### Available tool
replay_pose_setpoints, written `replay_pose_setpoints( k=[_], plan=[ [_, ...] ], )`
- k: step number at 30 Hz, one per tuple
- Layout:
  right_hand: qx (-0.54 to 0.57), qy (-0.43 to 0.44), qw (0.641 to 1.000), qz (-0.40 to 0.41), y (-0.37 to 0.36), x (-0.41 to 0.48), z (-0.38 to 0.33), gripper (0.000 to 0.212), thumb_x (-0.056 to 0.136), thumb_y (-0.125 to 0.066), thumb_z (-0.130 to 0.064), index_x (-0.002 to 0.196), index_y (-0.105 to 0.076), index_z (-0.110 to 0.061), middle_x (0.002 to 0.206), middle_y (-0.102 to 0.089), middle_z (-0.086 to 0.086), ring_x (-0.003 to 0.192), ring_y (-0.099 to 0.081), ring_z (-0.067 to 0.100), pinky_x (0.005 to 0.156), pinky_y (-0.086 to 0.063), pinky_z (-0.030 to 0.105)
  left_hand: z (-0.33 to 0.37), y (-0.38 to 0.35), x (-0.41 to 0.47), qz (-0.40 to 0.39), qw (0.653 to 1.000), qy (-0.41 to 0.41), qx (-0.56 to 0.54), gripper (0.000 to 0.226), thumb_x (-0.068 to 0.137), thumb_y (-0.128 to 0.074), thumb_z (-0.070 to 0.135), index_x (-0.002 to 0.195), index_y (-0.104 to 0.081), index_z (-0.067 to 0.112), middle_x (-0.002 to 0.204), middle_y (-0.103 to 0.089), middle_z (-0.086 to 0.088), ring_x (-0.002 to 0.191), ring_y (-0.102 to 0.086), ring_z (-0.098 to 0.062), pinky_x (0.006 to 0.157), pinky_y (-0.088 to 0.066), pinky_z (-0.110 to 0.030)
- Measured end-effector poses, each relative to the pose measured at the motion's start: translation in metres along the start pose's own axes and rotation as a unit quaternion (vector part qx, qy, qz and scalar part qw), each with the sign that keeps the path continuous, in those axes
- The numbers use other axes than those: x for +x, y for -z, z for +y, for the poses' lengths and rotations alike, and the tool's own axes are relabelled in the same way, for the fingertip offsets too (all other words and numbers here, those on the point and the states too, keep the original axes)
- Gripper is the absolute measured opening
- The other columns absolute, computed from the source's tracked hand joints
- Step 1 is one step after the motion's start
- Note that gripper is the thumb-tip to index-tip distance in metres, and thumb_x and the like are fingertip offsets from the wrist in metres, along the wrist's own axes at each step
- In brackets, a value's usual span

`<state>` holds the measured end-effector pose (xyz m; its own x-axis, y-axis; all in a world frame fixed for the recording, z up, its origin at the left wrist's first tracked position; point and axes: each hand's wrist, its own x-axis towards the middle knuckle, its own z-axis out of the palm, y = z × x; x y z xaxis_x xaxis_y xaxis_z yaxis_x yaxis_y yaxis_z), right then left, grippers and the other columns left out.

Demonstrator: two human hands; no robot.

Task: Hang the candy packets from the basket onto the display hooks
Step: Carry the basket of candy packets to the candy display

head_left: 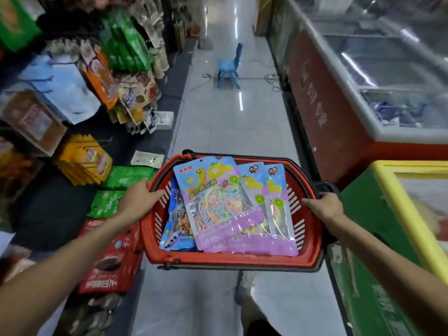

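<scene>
- The left hand (pixel 140 200) grips the near-side rim of the red basket (pixel 230 259), its fingers curled over the edge by the slotted wall.
- The right hand (pixel 324 207) grips the opposite rim beside the black handle (pixel 326 186). Its fingertips wrap out of sight.
- Between the two hands the candy packets (pixel 213 200) lie loose in an overlapping pile. The top one is blue and purple, with coloured strips showing through its window and its hang hole at the end away from the person. Two like it fan out toward the right hand, and a blue packet is tucked under toward the left hand.
- Out past the left hand stands the hanging display (pixel 126 44), crowded with packets. It is too blurred to pick out any hooks.
- Out past the right hand a chest freezer (pixel 339 105) lines the aisle.
- The step looks like carrying the basket to the display, with nothing hung yet.
- To do it well, keep the basket level so the pile does not slide, and rest it somewhere steady on the left-hand side. Then free one hand and lift the top packet by its hole end.
</scene>
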<state>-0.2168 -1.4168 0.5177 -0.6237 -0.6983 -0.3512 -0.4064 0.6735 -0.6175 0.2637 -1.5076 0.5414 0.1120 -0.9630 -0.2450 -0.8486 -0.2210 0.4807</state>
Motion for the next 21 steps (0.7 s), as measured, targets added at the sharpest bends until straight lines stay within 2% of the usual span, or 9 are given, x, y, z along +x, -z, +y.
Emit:
replay_pose_setpoints(
  k=[3,7,11,14,18,21],
  plan=[
    [0.009,0.014,1.0,-0.003,0.003,0.071,-0.037,0.021,0.079,-0.087,-0.027,0.087,-0.074,-0.013,0.077,-0.072,0.008,0.064,-0.066,0.021,0.073,-0.052,0.03,0.035,-0.004,0.079,-0.018,0.999,-0.005,0.05,0.048,0.075,-0.057,0.066,0.085,-0.065,0.02,0.075,-0.072,0.0,0.066,-0.07,-0.023,0.066,-0.061,-0.04],
    [0.013,0.019,1.0,-0.009,0.01,0.158,-0.087,0.026,0.077,-0.087,-0.029,0.093,-0.078,-0.01,0.082,-0.075,0.009,0.07,-0.069,0.024,0.074,-0.054,0.032,0.091,0.001,0.165,-0.015,0.994,-0.01,0.107,0.056,0.072,-0.051,0.074,0.096,-0.06,0.024,0.088,-0.069,-0.002,0.075,-0.067,-0.026,0.069,-0.057,-0.038],
    [0.01,0.036,0.999,-0.006,0.016,0.238,-0.143,0.03,0.077,-0.086,-0.029,0.097,-0.077,-0.008,0.089,-0.075,0.012,0.083,-0.071,0.028,0.08,-0.056,0.034,0.152,0.009,0.239,-0.015,0.992,-0.006,0.129,0.043,0.087,-0.06,0.064,0.098,-0.058,0.022,0.093,-0.069,-0.003,0.081,-0.068,-0.026,0.076,-0.059,-0.04],
    [0.013,0.039,0.999,-0.009,0.018,0.294,-0.182,0.029,0.077,-0.086,-0.027,0.097,-0.076,-0.008,0.088,-0.073,0.011,0.083,-0.07,0.028,0.082,-0.057,0.035,0.185,0.01,0.29,0.0,0.99,0.007,0.144,0.047,0.089,-0.06,0.064,0.104,-0.056,0.019,0.097,-0.068,-0.006,0.085,-0.068,-0.029,0.076,-0.059,-0.041],
    [0.031,0.035,0.999,-0.002,0.01,0.371,-0.236,0.018,0.076,-0.085,-0.025,0.081,-0.07,-0.016,0.086,-0.075,0.012,0.08,-0.072,0.03,0.082,-0.059,0.037,0.213,0.013,0.376,-0.02,0.992,0.008,0.121,0.052,0.079,-0.059,0.068,0.099,-0.061,0.021,0.089,-0.072,-0.002,0.076,-0.07,-0.024,0.071,-0.061,-0.04],
    [0.04,0.025,0.999,-0.001,-0.004,0.433,-0.279,0.02,0.075,-0.086,-0.026,0.084,-0.072,-0.015,0.082,-0.073,0.009,0.073,-0.071,0.026,0.079,-0.059,0.035,0.224,0.011,0.45,-0.038,0.995,0.002,0.095,0.057,0.066,-0.051,0.072,0.09,-0.066,0.022,0.077,-0.074,0.0,0.064,-0.073,-0.02,0.063,-0.063,-0.04]
  ],
)
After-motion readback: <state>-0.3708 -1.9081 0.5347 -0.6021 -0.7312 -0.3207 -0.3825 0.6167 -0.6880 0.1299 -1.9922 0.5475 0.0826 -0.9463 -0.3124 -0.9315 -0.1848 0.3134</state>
